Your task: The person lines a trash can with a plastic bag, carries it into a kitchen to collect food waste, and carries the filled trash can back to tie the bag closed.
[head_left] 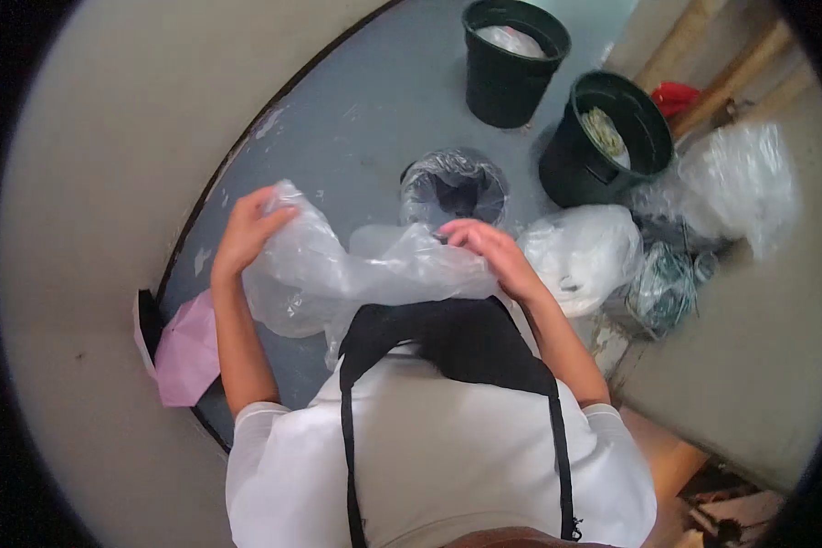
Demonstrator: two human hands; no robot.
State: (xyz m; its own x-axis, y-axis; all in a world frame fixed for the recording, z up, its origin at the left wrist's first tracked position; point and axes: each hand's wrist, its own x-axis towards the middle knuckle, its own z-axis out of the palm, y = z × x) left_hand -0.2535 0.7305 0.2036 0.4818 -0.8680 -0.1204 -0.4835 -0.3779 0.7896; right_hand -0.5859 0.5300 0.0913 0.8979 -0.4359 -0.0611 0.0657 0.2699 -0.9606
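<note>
Left hand (243,232) pinching translucent plastic bag (294,260) in fingers at ten o'clock, right hand (499,253) curling fingers over it, grip unclear, wastebasket (497,185) standing at twelve

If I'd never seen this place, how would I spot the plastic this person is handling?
Start with the blue-grey floor, then look between the left hand and the right hand above it. The crumpled clear plastic is right there. Unlike the round bin's liner just beyond or the bulging whitish bag to the right, it alone spans from one hand to the other.
</note>
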